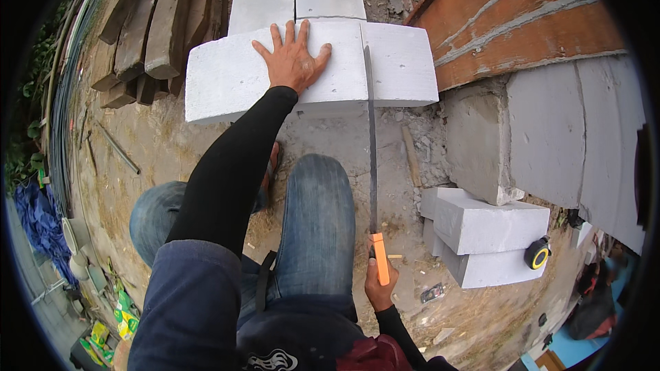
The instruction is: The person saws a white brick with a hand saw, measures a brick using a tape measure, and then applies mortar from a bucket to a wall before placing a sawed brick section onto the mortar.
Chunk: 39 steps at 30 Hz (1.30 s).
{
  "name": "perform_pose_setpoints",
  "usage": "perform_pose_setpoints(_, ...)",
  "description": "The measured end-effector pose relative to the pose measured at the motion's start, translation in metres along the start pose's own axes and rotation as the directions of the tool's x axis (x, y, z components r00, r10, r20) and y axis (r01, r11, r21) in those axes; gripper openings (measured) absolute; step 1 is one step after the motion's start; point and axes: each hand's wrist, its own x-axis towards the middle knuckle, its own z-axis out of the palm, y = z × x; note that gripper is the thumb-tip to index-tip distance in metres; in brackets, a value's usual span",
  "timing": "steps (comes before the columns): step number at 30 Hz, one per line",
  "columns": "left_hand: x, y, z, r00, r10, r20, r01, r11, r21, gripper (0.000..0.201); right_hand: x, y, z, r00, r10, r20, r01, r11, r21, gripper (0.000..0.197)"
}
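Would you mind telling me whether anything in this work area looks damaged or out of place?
Two things, mildly: the grey wall on the right has a ragged near corner, and the tape measure sits at the very edge of the stacked white blocks, where it could perhaps fall. The saw in the right hand looks normal.

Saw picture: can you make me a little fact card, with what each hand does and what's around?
Left hand: spread flat on a white block
Right hand: gripping the saw by its orange handle
Saw tip: at the white block; cut depth unclear
Right side: stacked blocks, tape measure
Upper left: wooden beams
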Motion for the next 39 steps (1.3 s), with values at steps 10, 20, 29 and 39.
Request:
perform_pose_setpoints(10,-0.001,0.001,0.000,1.000,0.002,0.007,-0.002,1.000,-0.021,0.083,0.130,-0.059,0.030,1.000,0.000,-0.026,0.003,0.993,0.115,0.026)
perform_pose_setpoints(20,0.005,0.005,0.001,1.000,0.024,-0.006,-0.024,1.000,-0.003,0.086,0.129,-0.030,0.029,1.000,-0.010,-0.014,0.012,0.989,0.150,0.022)
perform_pose_setpoints(29,0.005,0.002,0.003,1.000,0.022,-0.014,-0.022,1.000,-0.017,0.087,-0.017,0.029,-0.005,1.000,-0.022,0.018,0.023,0.997,-0.070,0.017)
perform_pose_setpoints(39,0.001,-0.002,0.003,0.999,0.027,0.044,-0.025,0.998,-0.051,0.087,0.139,-0.060,0.025,1.000,0.014,0.009,-0.015,0.987,0.157,0.021)
